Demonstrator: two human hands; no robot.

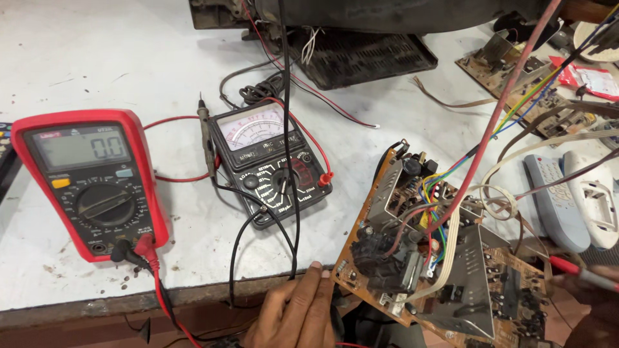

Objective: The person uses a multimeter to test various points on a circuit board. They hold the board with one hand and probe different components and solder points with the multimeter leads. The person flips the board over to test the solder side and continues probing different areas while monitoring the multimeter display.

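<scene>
Two hands grip: left [293, 312] steadies the circuit board [445, 258], tilted far-left to near-right; right [596, 303] pinches a red probe [570, 267].

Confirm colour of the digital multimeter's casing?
Red casing with a dark grey face, on the digital multimeter; clearest in the head view, left side.

left hand [293, 312] steadies circuit board [445, 258]; right hand [596, 303] holds red probe [574, 269]; red multimeter [90, 183] beside

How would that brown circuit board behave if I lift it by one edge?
The circuit board probably stays stiff, but its metal shields and bulky parts suggest uneven weight. The attached wires would likely tug back. The left hand steadies its corner.
</scene>
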